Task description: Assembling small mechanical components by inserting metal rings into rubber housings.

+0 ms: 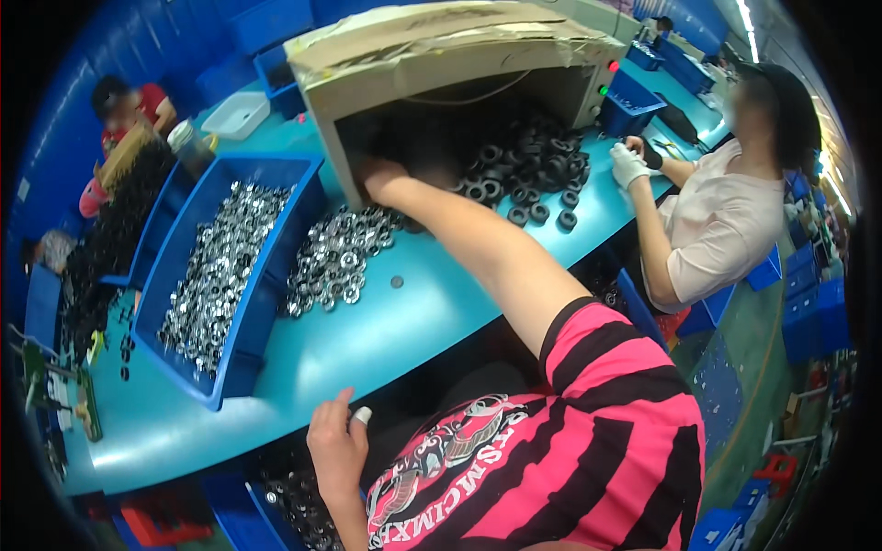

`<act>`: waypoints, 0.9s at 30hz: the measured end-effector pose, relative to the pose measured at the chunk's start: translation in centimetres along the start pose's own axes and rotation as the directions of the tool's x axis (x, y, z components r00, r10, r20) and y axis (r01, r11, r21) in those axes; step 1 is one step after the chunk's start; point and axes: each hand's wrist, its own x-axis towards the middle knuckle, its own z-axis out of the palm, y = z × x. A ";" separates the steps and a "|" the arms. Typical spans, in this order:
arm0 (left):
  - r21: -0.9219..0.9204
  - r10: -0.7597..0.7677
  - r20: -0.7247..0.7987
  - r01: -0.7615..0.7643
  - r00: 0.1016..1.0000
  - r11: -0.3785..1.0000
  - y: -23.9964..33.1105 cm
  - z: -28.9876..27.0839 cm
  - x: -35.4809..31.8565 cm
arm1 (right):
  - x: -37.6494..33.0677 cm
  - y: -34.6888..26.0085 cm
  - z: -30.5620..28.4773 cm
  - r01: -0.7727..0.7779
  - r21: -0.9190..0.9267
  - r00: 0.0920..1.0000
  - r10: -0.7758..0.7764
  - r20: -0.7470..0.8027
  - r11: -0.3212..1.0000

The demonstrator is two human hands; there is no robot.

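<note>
My right arm stretches across the table to the left. My right hand [386, 182] is at the left side of the wooden box's [326, 129] opening, its fingers hidden in shadow. Beside it lies a heap of shiny silver-and-black ring-shaped parts [340, 253]. Black rings [528, 165] are piled inside the box and spill out at its right. Low in front of the table edge is my left hand [336, 450], its fingers loosely bent and apart, with nothing visible in them. A white finger cover [364, 415] is on its thumb.
A blue bin [216, 390] full of silver parts stands left on the teal table [404, 321]. One small dark disc [397, 282] lies alone. At right a co-worker [726, 207] wears a white glove. Another person [138, 110] sits far left. Below the edge is a bin of dark parts [299, 505].
</note>
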 end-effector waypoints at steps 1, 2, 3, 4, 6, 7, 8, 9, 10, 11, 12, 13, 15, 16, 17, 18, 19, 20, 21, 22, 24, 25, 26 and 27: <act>-0.013 0.023 0.012 -0.023 1.000 1.000 0.1 0.3 0.5 | -0.4 -0.1 -0.3 0.054 -0.042 0.999 -0.055 -0.002 0.998; -0.034 0.062 0.025 -0.061 0.998 0.998 0.3 0.8 1.2 | -1.1 0.3 -1.0 0.113 -0.106 0.993 -0.116 -0.024 0.988; -0.068 0.086 0.034 -0.084 0.996 0.994 0.4 1.2 1.5 | -1.4 0.5 -1.2 0.157 -0.151 0.985 -0.166 -0.043 0.976; -0.096 0.108 0.042 -0.104 0.993 0.990 0.7 1.5 2.0 | -1.8 0.8 -1.2 0.184 -0.181 0.979 -0.197 -0.059 0.966; -0.141 0.147 0.046 -0.139 0.988 0.980 1.2 2.0 2.6 | -2.1 1.2 -0.9 0.233 -0.246 0.967 -0.250 -0.042 0.941; -0.156 0.161 0.041 -0.153 0.986 0.976 1.3 2.1 2.8 | -2.0 1.4 -0.8 0.232 -0.261 0.969 -0.246 -0.023 0.937; -0.174 0.176 0.044 -0.165 0.983 0.971 1.6 2.2 3.2 | -1.8 2.0 -0.6 0.226 -0.290 0.972 -0.237 -0.002 0.930; -0.194 0.195 0.045 -0.183 0.980 0.964 1.6 2.4 3.4 | -1.6 2.5 -0.4 0.219 -0.323 0.974 -0.227 0.015 0.921; -0.209 0.212 0.041 -0.199 0.976 0.957 1.7 2.7 3.6 | -1.3 3.0 -0.2 0.210 -0.367 0.977 -0.212 0.037 0.906; -0.223 0.211 0.037 -0.197 0.977 0.955 1.6 2.8 3.8 | -1.4 3.0 -0.6 0.204 -0.375 0.978 -0.207 0.032 0.905; -0.229 0.199 0.031 -0.187 0.979 0.955 1.4 2.6 3.6 | -2.0 1.6 -1.5 0.207 -0.374 0.977 -0.212 0.029 0.904; -0.243 0.179 0.024 -0.168 0.984 0.956 1.3 2.4 3.6 | -3.0 0.8 -2.8 0.205 -0.347 0.976 -0.220 -0.004 0.915; -0.353 0.096 -0.016 -0.096 0.995 0.931 0.9 2.5 3.4 | -6.4 -1.2 -5.6 0.226 -0.097 0.971 -0.232 -0.056 0.969; -0.447 0.030 -0.054 -0.051 0.998 0.893 0.5 3.0 3.4 | -8.0 -2.0 -6.5 0.251 0.124 0.967 -0.242 -0.084 0.960; -0.590 -0.037 -0.027 0.014 0.999 0.808 -0.1 3.5 3.4 | -10.3 -3.1 -6.9 0.336 0.250 0.941 -0.314 -0.124 0.908; -0.719 -0.106 0.001 0.074 0.994 0.691 -0.7 4.0 3.4 | -12.5 -4.4 -7.3 0.418 0.369 0.909 -0.385 -0.162 0.830; -0.823 -0.170 0.029 0.120 0.985 0.555 -1.2 4.6 3.4 | -15.5 -5.8 -7.0 0.510 0.410 0.858 -0.481 -0.179 0.757; -0.925 -0.203 0.059 0.130 0.977 0.358 -0.2 4.4 4.0 | -18.5 -7.3 -6.6 0.591 0.452 0.796 -0.574 -0.193 0.668; -0.964 -0.204 0.096 0.142 0.974 0.225 0.1 4.6 4.3 | -21.2 -8.5 -6.6 0.606 0.504 0.767 -0.619 -0.167 0.615; -0.984 -0.211 0.130 0.152 0.969 0.092 0.2 4.7 4.6 | -23.8 -9.8 -6.4 0.614 0.561 0.733 -0.664 -0.146 0.555; -0.979 -0.217 0.181 0.155 0.959 -0.129 0.5 5.6 5.1 | -27.2 -10.9 -5.9 0.619 0.589 0.710 -0.691 -0.137 0.519; -0.976 -0.204 0.183 0.154 0.962 -0.152 0.0 6.2 4.9 | -27.6 -10.9 -5.6 0.600 0.598 0.720 -0.685 -0.114 0.531; -0.973 -0.192 0.182 0.149 0.964 -0.174 -0.5 6.7 4.8 | -27.8 -10.8 -5.3 0.583 0.606 0.728 -0.680 -0.093 0.541; -0.970 -0.181 0.181 0.145 0.967 -0.194 -1.0 7.1 4.6 | -28.1 -10.9 -4.9 0.566 0.615 0.734 -0.675 -0.073 0.549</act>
